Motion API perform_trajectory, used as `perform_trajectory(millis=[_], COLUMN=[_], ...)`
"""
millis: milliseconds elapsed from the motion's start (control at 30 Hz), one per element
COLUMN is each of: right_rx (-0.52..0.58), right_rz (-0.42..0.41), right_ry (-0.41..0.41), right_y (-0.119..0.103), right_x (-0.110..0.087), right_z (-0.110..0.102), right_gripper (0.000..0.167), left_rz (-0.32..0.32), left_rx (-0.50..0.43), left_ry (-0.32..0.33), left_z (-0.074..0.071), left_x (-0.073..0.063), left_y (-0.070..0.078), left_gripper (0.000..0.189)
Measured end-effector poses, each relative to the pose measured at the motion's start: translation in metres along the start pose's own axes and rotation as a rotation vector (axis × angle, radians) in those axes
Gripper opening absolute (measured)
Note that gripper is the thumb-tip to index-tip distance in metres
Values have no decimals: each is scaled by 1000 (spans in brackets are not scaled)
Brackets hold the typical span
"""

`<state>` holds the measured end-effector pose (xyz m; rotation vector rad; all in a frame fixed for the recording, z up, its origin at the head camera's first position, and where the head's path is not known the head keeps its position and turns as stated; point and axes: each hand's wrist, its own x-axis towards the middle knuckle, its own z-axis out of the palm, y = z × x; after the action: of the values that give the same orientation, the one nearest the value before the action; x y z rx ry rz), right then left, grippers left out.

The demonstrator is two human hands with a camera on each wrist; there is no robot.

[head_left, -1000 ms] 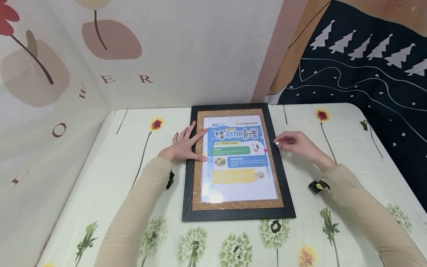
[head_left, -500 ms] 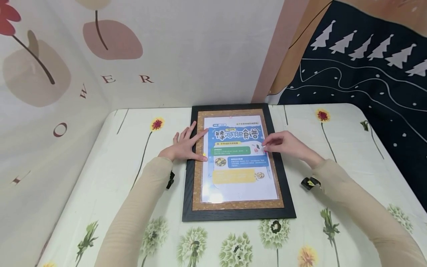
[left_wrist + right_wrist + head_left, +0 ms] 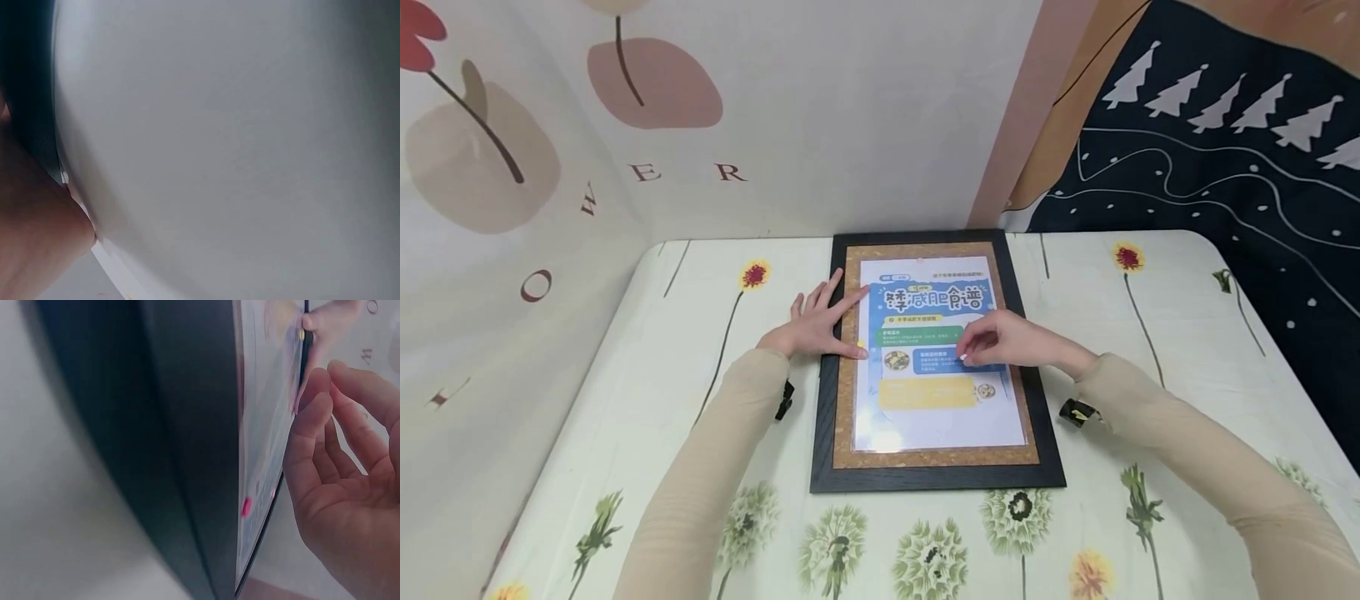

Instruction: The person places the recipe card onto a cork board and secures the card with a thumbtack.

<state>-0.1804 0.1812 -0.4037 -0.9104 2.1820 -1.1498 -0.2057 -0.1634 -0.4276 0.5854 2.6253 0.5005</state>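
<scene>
A printed blue, green and yellow poster [image 3: 925, 425] in a clear sheet lies on a cork board [image 3: 844, 417] with a black frame [image 3: 940, 479]. My left hand [image 3: 808, 329] rests spread on the frame's left side, thumb and index finger reaching onto the poster, beside a yellow push pin [image 3: 860, 344]. Over the poster's right half, my right hand [image 3: 1003, 337] pinches a small white push pin [image 3: 962, 357], mostly covered by the fingertips. A pink push pin [image 3: 247, 506] sits at the poster's right edge in the right wrist view; the hand covers it in the head view.
The board lies on a table with a flowered cloth [image 3: 700, 467]. A pale printed wall cloth [image 3: 850, 125] rises just behind the board. A dark cloth with white trees [image 3: 1187, 167] hangs at the right.
My right hand has moved left from beyond the frame's right side onto the poster, then slightly down. The left hand stays where it was.
</scene>
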Motion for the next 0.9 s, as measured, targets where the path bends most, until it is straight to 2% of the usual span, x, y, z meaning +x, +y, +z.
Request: perform_trajectory(millis=[200,333,600,767,900], right_rx=[31,47,71,84,64], right_rz=[-35,-29,-28,-78,-128], right_ry=[-93,-166,-259,-344,-375], right_y=[-5,-6,-13,-20,-21], right_x=[6,9,12,14,16], right_z=[11,17,30,39,43], right_gripper=[12,9,7,7,10], left_rz=[6,0,1,14,6], left_rx=[-3,0,5,-7,-9], left_ry=[2,-3,2,5,-1], left_z=[0,0,0,-1,-1], left_x=[0,0,0,0,1], left_y=[1,1,-1,-1,0], left_gripper=[108,108,107,108,107])
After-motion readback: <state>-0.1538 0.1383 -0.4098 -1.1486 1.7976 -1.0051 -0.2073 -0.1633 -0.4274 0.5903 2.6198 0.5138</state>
